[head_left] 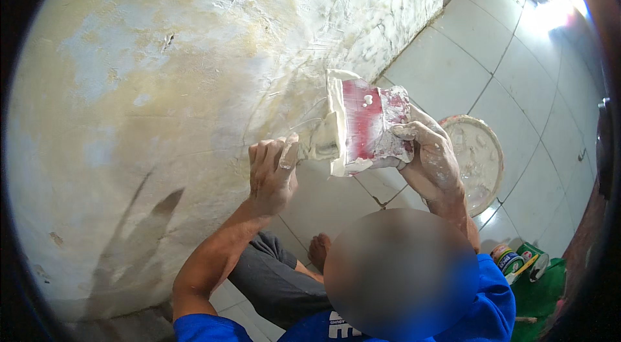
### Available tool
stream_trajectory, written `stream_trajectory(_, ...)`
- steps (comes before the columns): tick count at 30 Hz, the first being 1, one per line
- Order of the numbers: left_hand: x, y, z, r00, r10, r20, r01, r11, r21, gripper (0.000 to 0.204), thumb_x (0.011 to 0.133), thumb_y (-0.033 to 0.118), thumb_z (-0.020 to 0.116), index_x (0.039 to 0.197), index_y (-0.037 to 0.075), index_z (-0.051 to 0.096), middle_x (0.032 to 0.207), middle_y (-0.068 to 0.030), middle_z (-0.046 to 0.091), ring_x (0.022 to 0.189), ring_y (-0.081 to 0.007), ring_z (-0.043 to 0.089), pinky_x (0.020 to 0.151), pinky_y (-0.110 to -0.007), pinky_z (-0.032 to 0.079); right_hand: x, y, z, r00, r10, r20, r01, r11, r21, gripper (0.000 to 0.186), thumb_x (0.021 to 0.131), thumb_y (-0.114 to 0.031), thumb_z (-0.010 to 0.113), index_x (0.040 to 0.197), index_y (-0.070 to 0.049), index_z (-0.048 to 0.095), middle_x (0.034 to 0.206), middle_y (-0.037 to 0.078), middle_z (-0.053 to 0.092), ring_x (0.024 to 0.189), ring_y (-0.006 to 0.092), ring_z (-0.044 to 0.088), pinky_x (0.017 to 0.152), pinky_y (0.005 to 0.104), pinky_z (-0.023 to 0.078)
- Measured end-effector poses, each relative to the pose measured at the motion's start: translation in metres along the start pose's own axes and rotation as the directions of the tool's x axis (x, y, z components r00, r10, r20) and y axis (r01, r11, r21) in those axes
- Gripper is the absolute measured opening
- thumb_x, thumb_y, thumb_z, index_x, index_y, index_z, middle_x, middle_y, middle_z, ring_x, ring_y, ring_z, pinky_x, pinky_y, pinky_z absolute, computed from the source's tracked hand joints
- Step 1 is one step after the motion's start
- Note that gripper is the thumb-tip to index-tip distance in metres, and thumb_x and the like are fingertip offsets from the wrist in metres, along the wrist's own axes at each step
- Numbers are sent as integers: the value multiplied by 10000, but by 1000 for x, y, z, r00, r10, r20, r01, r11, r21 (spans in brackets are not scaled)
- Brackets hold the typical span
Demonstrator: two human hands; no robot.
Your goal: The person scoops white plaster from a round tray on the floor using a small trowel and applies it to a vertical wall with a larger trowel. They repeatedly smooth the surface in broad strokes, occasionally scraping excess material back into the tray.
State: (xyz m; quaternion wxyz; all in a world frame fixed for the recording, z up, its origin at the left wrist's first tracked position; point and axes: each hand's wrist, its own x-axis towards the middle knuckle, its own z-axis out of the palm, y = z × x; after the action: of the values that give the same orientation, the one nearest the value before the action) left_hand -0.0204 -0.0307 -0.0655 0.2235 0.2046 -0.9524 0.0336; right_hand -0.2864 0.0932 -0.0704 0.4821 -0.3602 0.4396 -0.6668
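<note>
My right hand (435,151) is closed on a red plastic spreader (362,123), thumb on top and fingers beneath it. Thick white putty (337,119) lines the spreader's left edge, and more is caked near my thumb. My left hand (274,170) is wrapped round the handle of a putty knife (317,143), which the fingers mostly hide. The knife's putty-smeared blade meets the lower left edge of the spreader. Both tools are held up in front of a wall (194,77) with patchy white and yellowish coating.
A round bucket (495,141) with whitish residue stands on the tiled floor (498,51) beyond my right hand. At the lower right, small cans (506,259) and a yellow-handled tool (522,269) are beside green material (542,293). A bare foot (319,250) is below the tools.
</note>
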Motion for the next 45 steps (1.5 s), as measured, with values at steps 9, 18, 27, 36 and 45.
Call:
stream_trajectory(9, -4, -6, -11, 972, -114, 207, 92, 989, 112, 474, 857, -46, 611, 1323, 13, 544, 1102, -139, 611, 968, -304, 569, 853, -429, 409, -11, 16, -16, 978, 206, 34, -159, 628, 761, 349, 1005, -50, 459, 1328, 67, 522, 1191, 166, 664, 1065, 236, 684, 887, 435, 609)
stream_trajectory(18, 10, 7, -26, 900, -415, 132, 434, 876, -208, 254, 994, 57, 560, 1234, -24, 543, 1061, -159, 584, 956, -244, 545, 799, -376, 454, 47, 128, -36, 927, 75, -366, 152, 820, 552, 309, 981, -46, 497, 1282, 0, 551, 1102, 81, 639, 954, 192, 653, 908, 386, 572)
stream_trajectory(27, 7, 31, -52, 804, -585, 103, 525, 619, -584, 319, 1019, 58, 498, 1303, -80, 454, 1149, -137, 559, 972, -153, 504, 882, -306, 434, 131, 154, -19, 654, -541, -528, 252, 815, -522, 285, 996, -20, 485, 1265, 41, 560, 1003, 123, 673, 849, 137, 654, 754, 327, 571)
stream_trajectory(36, 7, 24, -67, 773, -619, 135, 543, 538, -645, 388, 991, 83, 502, 1333, -79, 417, 1051, -101, 527, 906, -114, 448, 868, -274, 388, 54, 183, 112, 656, -729, -198, 472, 600, -646, 478, 858, 39, 571, 1335, 57, 571, 1092, 261, 700, 894, 370, 723, 715, 369, 591)
stream_trajectory(45, -8, 8, -60, 746, -663, 67, 521, 518, -679, 386, 965, 116, 528, 1323, -11, 459, 945, -29, 525, 756, -57, 426, 637, -175, 342, 78, 169, 22, 892, 14, -452, 221, 859, 462, 339, 966, -17, 450, 1288, 19, 550, 1130, 118, 667, 967, 210, 682, 869, 394, 580)
